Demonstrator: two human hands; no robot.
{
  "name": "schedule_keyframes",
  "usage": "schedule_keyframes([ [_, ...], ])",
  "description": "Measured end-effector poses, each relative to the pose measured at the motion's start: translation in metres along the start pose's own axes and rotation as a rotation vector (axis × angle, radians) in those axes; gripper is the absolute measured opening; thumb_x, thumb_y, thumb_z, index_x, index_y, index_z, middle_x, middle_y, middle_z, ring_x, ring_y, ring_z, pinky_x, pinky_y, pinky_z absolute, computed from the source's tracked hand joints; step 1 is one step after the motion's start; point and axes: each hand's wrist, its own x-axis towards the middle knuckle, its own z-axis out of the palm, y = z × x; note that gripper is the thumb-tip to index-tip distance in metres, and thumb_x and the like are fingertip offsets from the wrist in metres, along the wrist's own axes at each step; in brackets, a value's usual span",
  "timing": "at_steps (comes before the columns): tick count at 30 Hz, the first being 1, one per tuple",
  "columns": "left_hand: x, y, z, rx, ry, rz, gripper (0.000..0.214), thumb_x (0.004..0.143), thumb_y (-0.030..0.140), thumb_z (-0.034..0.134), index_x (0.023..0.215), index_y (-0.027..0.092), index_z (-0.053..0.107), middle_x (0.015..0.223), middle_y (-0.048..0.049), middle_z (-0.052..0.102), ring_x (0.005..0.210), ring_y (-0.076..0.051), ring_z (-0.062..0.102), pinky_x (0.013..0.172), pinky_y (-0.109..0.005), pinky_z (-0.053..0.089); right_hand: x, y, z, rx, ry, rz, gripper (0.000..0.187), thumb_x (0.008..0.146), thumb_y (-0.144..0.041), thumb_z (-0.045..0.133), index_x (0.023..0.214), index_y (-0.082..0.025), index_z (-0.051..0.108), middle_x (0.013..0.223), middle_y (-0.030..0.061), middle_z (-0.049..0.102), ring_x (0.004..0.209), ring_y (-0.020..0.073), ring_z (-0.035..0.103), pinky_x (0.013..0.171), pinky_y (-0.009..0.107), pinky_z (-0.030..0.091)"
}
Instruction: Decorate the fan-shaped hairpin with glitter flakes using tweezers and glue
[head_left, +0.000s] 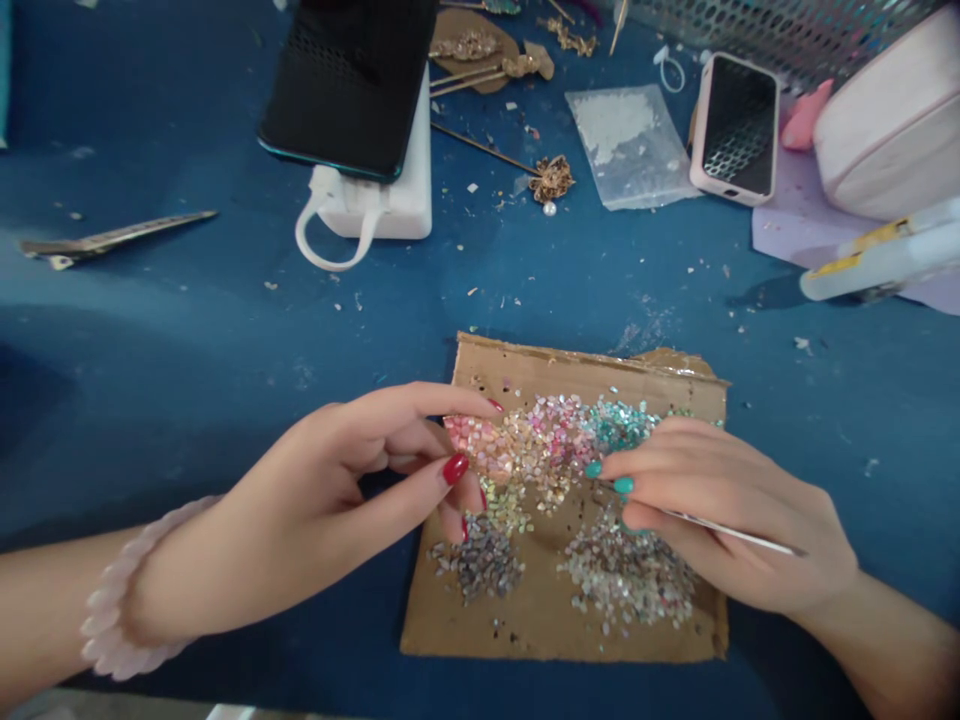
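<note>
My left hand point(397, 460), with red nails and a pale pink bead bracelet point(124, 590), hovers over the left side of a cardboard sheet point(540, 635). Its thumb and index finger are apart, and I see nothing held between them. In my right hand point(720, 510), with teal nails, a thin metal rod point(731, 530) is pinched; its working tip is hidden by the fingers. Small shiny chips lie on the cardboard in piles: pink point(559, 425), teal point(621, 424), peach point(487, 445), yellowish point(506, 505), dark grey point(484, 560) and silvery white point(630, 575).
A black phone point(349, 85) rests on a white power bank point(409, 205). Behind lie a gold flower hairpin point(551, 180), a bag of white bits point(626, 140) and a pink-cased phone point(735, 125). Pointed metal tweezers point(116, 237) lie left; a glue pen point(877, 255) lies right.
</note>
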Motion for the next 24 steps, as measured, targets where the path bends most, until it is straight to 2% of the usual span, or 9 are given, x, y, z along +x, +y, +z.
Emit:
schedule_keyframes([
  [14,-0.0001,0.0004,0.0004,-0.027,-0.003,-0.013,0.031,0.088,0.009,0.044,0.113,0.025,0.047,0.075,0.0046,0.068,0.062,-0.01,0.068,0.063,-0.016,0.056,0.0027,-0.0009,0.0011,-0.011,-0.001,-0.017,0.003,0.081,-0.013,0.061,0.082,-0.015,0.059,0.077,0.0058,0.071,0.07,0.0129,0.067,0.073,0.029,0.055],
  [19,-0.0001,0.0006,-0.0004,-0.028,0.009,0.019,0.036,0.082,0.011,0.05,0.112,0.029,0.049,0.072,0.0055,0.067,0.059,-0.013,0.068,0.059,-0.021,0.057,0.0023,-0.001,0.0012,-0.017,-0.002,-0.014,0.003,0.081,-0.014,0.061,0.083,-0.016,0.059,0.077,0.0056,0.072,0.07,0.0124,0.067,0.072,0.029,0.055],
  [24,0.0007,0.0,-0.0004,-0.006,-0.002,0.001,0.031,0.088,0.008,0.042,0.113,0.025,0.047,0.075,0.0041,0.067,0.062,-0.01,0.068,0.062,-0.016,0.055,0.0019,-0.0003,0.0014,-0.013,-0.003,-0.015,0.002,0.081,-0.015,0.061,0.082,-0.015,0.059,0.077,0.0064,0.072,0.07,0.0122,0.067,0.071,0.028,0.055],
])
